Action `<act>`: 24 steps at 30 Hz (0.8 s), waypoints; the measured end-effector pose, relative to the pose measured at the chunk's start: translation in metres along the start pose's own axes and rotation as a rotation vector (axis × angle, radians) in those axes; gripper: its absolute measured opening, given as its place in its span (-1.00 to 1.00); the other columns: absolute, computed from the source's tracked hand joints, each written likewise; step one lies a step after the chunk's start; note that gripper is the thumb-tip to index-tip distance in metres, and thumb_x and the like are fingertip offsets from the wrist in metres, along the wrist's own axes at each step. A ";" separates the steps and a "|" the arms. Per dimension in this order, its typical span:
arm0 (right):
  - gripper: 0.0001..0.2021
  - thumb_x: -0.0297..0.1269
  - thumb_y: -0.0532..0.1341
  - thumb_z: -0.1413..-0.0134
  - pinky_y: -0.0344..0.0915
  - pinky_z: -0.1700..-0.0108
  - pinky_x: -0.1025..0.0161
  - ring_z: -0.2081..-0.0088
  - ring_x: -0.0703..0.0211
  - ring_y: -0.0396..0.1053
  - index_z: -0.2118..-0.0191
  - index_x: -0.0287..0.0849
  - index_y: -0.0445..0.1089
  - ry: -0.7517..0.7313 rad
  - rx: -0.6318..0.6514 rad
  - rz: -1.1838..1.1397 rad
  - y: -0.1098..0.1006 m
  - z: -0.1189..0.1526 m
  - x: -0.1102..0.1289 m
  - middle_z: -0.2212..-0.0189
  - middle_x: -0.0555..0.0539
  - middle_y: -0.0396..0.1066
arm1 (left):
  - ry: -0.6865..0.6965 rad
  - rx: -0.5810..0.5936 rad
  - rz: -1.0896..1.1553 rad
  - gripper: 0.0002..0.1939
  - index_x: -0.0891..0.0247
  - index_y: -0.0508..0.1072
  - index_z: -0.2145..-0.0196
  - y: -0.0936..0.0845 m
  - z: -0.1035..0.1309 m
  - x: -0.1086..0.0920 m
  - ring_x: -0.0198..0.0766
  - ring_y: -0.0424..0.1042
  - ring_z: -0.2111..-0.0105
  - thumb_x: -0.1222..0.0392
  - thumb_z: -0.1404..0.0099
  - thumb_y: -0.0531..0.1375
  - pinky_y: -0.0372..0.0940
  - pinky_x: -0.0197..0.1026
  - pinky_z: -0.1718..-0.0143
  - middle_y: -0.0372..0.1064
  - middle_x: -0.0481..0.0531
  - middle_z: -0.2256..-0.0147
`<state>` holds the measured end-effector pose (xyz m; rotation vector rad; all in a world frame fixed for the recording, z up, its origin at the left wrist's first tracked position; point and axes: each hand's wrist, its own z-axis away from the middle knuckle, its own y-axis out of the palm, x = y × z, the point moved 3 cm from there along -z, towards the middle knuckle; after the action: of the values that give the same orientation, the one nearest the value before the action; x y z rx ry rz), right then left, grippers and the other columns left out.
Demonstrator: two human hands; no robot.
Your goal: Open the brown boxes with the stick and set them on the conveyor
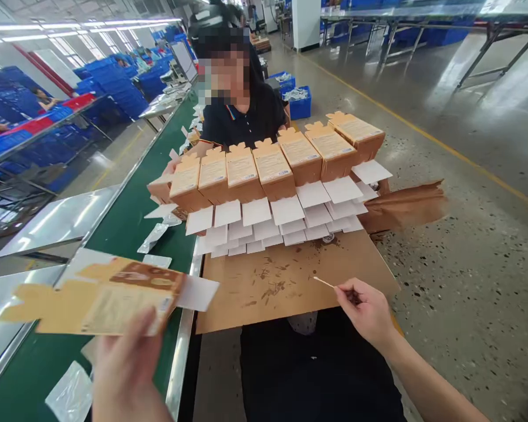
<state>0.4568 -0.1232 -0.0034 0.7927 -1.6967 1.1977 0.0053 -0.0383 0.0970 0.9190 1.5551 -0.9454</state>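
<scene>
My left hand [129, 357], somewhat blurred, grips a brown cardboard box [114, 299] with its end flaps spread out and a white flap at the near end. The box is held over the green conveyor belt [132, 199]. In my right hand [365, 308], thumb and fingers pinch a thin cotton swab [324, 282], its pale tip pointing left above the brown cardboard sheet [290, 275]. Beyond both hands stand stacked rows of similar boxes [270, 167], with white flaps [286, 209] sticking out toward me.
A co-worker [250, 120] in a dark shirt sits behind the stacked boxes. Clear plastic packets [73, 392] lie along the belt. Crumpled brown paper [405, 205] juts out to the right. Blue crates [300, 102] stand on the floor behind. Dark smudges mark the cardboard sheet.
</scene>
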 end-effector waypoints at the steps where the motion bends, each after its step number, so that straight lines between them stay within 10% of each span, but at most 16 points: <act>1: -0.46 0.28 0.36 -0.51 0.50 0.43 0.17 0.53 0.09 0.47 0.41 0.00 0.56 -0.009 0.035 -0.009 0.008 0.002 0.001 0.56 -0.02 0.52 | -0.033 0.013 0.015 -0.24 -0.26 0.78 -0.25 0.007 0.012 0.006 0.41 0.62 -0.45 -0.26 -0.09 0.72 0.40 0.60 -0.60 0.81 0.05 -0.17; 4: -0.44 0.31 0.34 -0.53 0.49 0.45 0.17 0.53 0.08 0.46 0.43 0.02 0.52 -0.031 0.114 -0.031 0.028 0.005 0.002 0.56 -0.02 0.51 | -0.140 0.040 0.086 -0.05 0.10 0.81 -0.16 0.033 0.013 0.026 0.48 0.71 -0.32 -0.18 0.19 0.86 0.42 0.64 -0.56 0.82 0.25 -0.10; 8: -0.44 0.30 0.36 -0.56 0.50 0.44 0.19 0.52 0.10 0.47 0.40 0.02 0.55 -0.068 0.179 -0.066 0.036 0.011 0.003 0.54 -0.02 0.53 | -0.097 -0.073 0.206 -0.06 0.08 0.79 -0.10 0.034 0.001 0.050 0.35 0.72 -0.35 -0.26 0.21 0.86 0.41 0.51 -0.59 0.82 0.20 -0.10; 16: -0.57 0.02 0.30 -0.63 0.43 0.44 0.24 0.54 0.17 0.42 0.36 -0.01 0.53 -0.133 0.196 -0.013 0.057 0.027 -0.004 0.54 0.03 0.50 | -0.309 -0.003 0.111 -0.09 0.20 0.73 -0.17 0.073 0.095 0.125 0.43 0.78 -0.25 -0.25 0.02 0.82 0.61 0.48 -0.43 0.80 0.35 -0.16; 24: -0.74 -0.32 0.31 -0.41 0.35 0.32 0.25 0.44 0.17 0.39 0.37 0.02 0.35 -0.190 0.355 0.081 0.130 0.019 -0.007 0.49 0.05 0.47 | -0.290 -0.048 0.023 0.08 0.20 0.63 -0.28 0.095 0.089 0.135 0.40 0.74 -0.33 -0.37 0.05 0.79 0.58 0.39 -0.46 0.71 0.43 -0.31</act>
<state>0.3415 -0.0980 -0.0611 1.0897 -1.7026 1.5470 0.1042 -0.0709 -0.0585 0.7282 1.3119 -0.9738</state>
